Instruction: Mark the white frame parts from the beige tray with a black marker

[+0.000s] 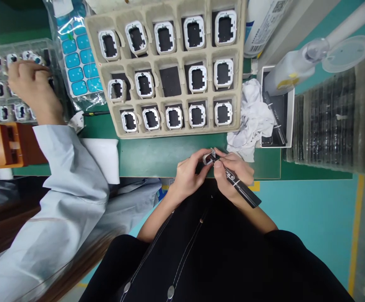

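Note:
My left hand (189,173) pinches a small white frame part (208,158) just above the front edge of the green table (157,155). My right hand (232,173) grips a black marker pen (243,189), with its tip against that part. Behind my hands lies a beige pulp tray (243,71) holding several white rectangular frames (196,78), each in its own pocket. One middle pocket (170,82) shows only a black insert.
A co-worker's hand (31,86) in a light blue sleeve (72,176) reaches over a clear tray of small parts (0,88) at left. A crumpled white cloth (251,113), a white box (278,109), a spray bottle (292,69) and stacked dark trays (330,121) stand at right.

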`<state>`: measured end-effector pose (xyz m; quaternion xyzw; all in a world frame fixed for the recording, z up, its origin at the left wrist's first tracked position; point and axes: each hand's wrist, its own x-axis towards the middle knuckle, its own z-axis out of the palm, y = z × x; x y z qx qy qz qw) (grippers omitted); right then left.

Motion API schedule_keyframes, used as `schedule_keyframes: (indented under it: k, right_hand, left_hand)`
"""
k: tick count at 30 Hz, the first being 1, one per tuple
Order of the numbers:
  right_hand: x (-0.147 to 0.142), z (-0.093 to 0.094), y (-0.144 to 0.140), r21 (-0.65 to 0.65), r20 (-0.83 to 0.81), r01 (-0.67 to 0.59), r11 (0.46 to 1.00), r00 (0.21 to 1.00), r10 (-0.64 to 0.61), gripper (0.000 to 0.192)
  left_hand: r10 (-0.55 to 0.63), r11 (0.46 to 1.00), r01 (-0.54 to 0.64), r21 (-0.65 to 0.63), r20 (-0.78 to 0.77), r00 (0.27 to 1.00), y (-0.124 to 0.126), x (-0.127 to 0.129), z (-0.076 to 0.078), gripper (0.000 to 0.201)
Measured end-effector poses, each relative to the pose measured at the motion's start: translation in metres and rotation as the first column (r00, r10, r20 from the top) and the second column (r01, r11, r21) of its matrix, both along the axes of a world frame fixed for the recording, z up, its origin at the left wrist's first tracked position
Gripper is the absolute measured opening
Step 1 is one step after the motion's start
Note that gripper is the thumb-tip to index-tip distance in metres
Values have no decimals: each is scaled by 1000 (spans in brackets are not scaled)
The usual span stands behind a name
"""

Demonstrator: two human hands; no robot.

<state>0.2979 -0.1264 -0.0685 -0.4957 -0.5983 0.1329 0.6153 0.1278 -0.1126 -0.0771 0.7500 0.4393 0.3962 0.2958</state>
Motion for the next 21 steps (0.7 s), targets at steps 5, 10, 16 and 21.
schedule_keyframes:
  k: [5, 10, 16, 21]
  right_hand:
    - [-4, 4, 2, 32, 22, 25, 999, 999, -26, 14]
    - [-3, 5, 2, 21, 34, 28, 999, 999, -29, 16]
    - [-3, 3, 2, 42, 25, 20, 999, 999, -21, 17]
    - [-4, 1, 1, 26, -4, 34, 999, 999, -34, 18]
  left_hand:
    - [-1, 1000, 1, -15, -3, 1000, -2, 1, -1, 35]
    - [10, 1000, -9, -25, 35, 999, -3, 2, 0, 35]
    - [21, 999, -21, -31, 20, 1000, -3, 3, -1, 31]
    - [11, 1000, -9, -27, 74, 997, -2, 4, -1, 33]
